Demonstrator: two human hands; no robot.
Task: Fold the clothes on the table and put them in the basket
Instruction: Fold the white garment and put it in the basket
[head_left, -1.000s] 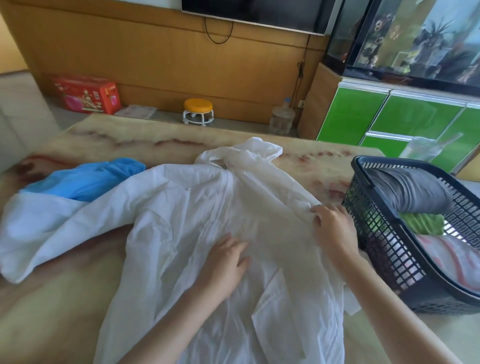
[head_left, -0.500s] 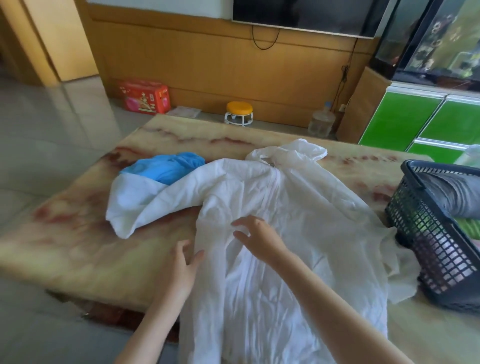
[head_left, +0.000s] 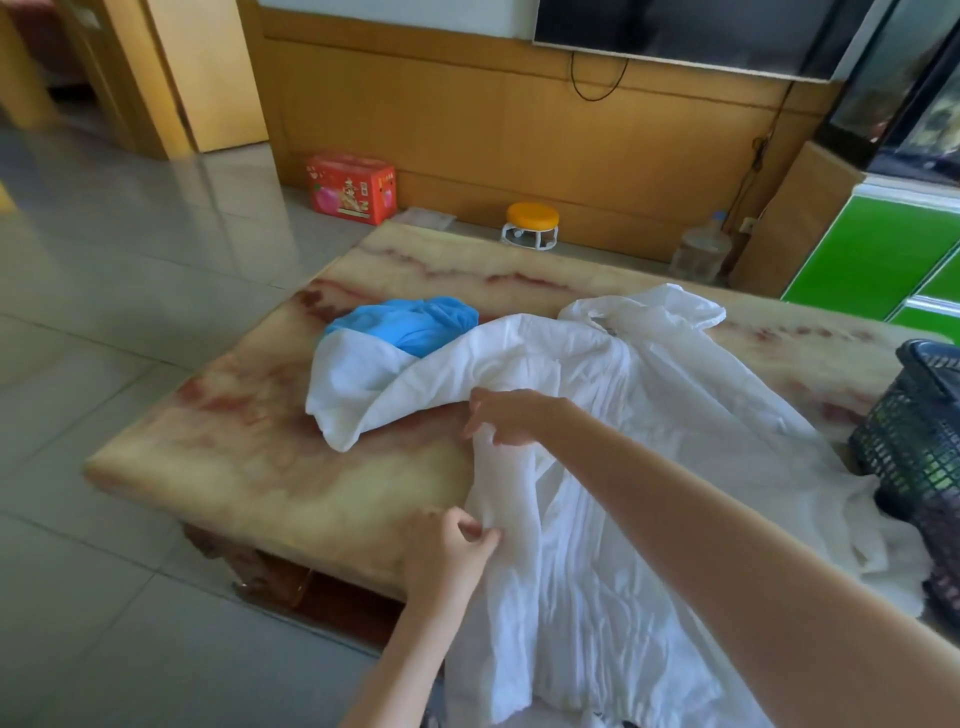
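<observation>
Where the shirt is: The white shirt (head_left: 649, 467) lies spread out on the desk (head_left: 260, 467). Its bottom part hangs over the near edge, toward us.
Sleeve: One sleeve (head_left: 358, 395) runs out to the left. Its end lies against the blue cloth (head_left: 415, 325). We cannot tell which one is on top.
Basket: The dark basket (head_left: 909, 447) stands at the right side of the desk. The shirt's right side reaches right up to it.
Left hand: Our left hand (head_left: 452, 545) is at the shirt's left edge, near the desk's front. Its fingers (head_left: 475, 530) are curled in and pinch that edge.
Right hand: Our right hand (head_left: 506, 418) is farther up, near where the sleeve meets the body. Its fingers (head_left: 480, 415) are bent and hold a small bunch of cloth.
How it feels: We think the shirt is thin, soft and very light. It has many wrinkles and will flop and slide, so it will not keep its shape by itself.
Where to hold: We think the side edge is a good place, with one hand low and one hand high. Then the whole side can come over in one flat piece.
What could go wrong: The loose sleeve may drag the blue cloth along, or the hanging part may pull the shirt off the desk.
</observation>
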